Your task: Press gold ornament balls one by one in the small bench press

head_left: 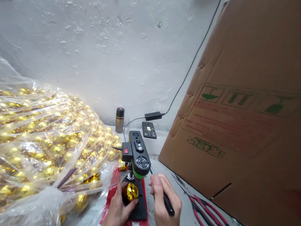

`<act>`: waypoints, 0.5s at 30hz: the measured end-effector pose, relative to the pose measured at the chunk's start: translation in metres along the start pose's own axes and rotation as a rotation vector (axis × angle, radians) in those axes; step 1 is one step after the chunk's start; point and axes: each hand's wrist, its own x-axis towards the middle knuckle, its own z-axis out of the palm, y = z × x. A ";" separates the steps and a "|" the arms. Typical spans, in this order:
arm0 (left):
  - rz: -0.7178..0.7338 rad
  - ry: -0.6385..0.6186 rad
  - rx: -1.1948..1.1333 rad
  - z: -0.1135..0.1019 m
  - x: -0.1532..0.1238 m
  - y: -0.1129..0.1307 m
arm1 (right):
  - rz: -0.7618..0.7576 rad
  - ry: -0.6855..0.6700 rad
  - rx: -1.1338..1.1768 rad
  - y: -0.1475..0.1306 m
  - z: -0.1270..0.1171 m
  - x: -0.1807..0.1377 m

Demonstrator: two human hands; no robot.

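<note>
A small black bench drill press (pixel 138 150) with a green band stands at the lower middle, its red switch on the left side. My left hand (pixel 116 211) has its fingers closed around a shiny gold ball (pixel 132 191), which sits on the black base plate (pixel 139 213) under the drill head. The ball's left side is partly hidden by my fingers. On the right of the machine, my right hand (pixel 162 202) grips the black lever handle (pixel 168 204), whose metal rod runs up to the drill head. The drill tip is hidden.
A big clear plastic bag (pixel 41 140) full of gold balls fills the left. Red-handled scissors (pixel 205 212) lie at right beside a large cardboard box (pixel 244 80). A phone (pixel 149 130), a power adapter (pixel 153 116) and a spray can (pixel 119 120) are near the wall. Red plastic (pixel 113 191) lies under the base.
</note>
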 end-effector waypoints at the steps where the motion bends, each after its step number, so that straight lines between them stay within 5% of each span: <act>1: -0.009 -0.015 0.011 0.000 -0.003 0.000 | 0.003 -0.001 0.000 0.001 0.000 0.000; 11: 0.042 0.120 0.056 0.010 0.005 -0.012 | -0.005 -0.016 -0.006 0.000 -0.002 0.000; 15: 0.132 0.076 0.090 0.008 0.005 -0.017 | 0.005 -0.011 0.000 -0.001 -0.001 0.000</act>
